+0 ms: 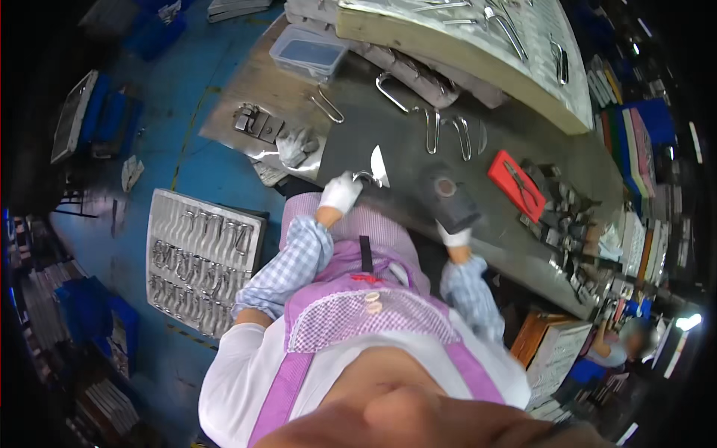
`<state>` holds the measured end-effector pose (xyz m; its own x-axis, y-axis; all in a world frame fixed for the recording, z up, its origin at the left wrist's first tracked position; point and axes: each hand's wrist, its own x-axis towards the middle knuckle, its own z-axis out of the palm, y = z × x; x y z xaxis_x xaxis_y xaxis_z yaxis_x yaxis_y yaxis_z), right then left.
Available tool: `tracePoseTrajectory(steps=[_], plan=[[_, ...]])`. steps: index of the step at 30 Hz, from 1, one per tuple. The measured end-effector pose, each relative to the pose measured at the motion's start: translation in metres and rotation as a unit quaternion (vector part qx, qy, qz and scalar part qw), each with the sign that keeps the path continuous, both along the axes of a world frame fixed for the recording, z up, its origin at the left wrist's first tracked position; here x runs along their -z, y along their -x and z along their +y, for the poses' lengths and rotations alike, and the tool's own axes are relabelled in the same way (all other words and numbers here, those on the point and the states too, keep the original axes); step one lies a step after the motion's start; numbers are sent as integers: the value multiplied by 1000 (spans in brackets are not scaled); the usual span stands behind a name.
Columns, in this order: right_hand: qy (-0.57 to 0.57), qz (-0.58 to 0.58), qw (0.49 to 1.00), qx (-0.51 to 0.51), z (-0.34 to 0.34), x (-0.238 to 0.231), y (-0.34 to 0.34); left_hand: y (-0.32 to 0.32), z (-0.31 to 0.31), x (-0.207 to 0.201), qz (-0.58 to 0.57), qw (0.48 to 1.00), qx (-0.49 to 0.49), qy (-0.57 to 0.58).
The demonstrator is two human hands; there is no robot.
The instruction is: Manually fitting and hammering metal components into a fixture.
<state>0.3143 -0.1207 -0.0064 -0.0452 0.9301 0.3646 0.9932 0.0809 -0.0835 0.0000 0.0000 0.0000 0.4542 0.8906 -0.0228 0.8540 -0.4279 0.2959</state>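
Observation:
My left hand (341, 194), in a white glove, is closed on a small curved metal piece (366, 177) at the near edge of the workbench. Just beyond it lies a bright, pointed white shape (379, 166), perhaps a blade or a reflection. My right hand (454, 237), also gloved, is closed beneath a dark, blurred mallet (446, 196) with a round tan spot on its head; the grip itself is mostly hidden. Farther out on the bench are bent metal rods: a hook (391, 93), narrow loops (432, 131) and a thin U-shaped one (327, 104).
A red tray (517, 187) with pliers lies to the right, near cluttered metal parts (571, 216). At left stand a metal block fixture (258, 123), a crumpled cloth (297, 145) and a clear plastic box (308, 54). A rack of bent pieces (202, 257) is beside me; a padded tray (463, 48) stands at the back.

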Motion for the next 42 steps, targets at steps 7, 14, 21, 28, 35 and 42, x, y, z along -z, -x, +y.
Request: tracePoseTrajectory(steps=[7,14,21,28,35,42], plan=[[-169,62,974,139,-106,-80,15,-20,-153,-46,-384,816,-175,394],[125,154,971,130,-49,-17,122,-8,-183,-49,-496,749,-170,405],[144,697,702,14,-100,-74,143,-12,-191,-43,-640,607,-269,387],[235,496,833,64,-102,-132,171,-13,-204,-24,-585,763,-197,192],[229,585,777,26,-108,-121,178,-5,-213,-20,-669,638,-244,294],[196,705,680,57,-101,-112,178,-2,-192,-40,-603,719,-227,259]])
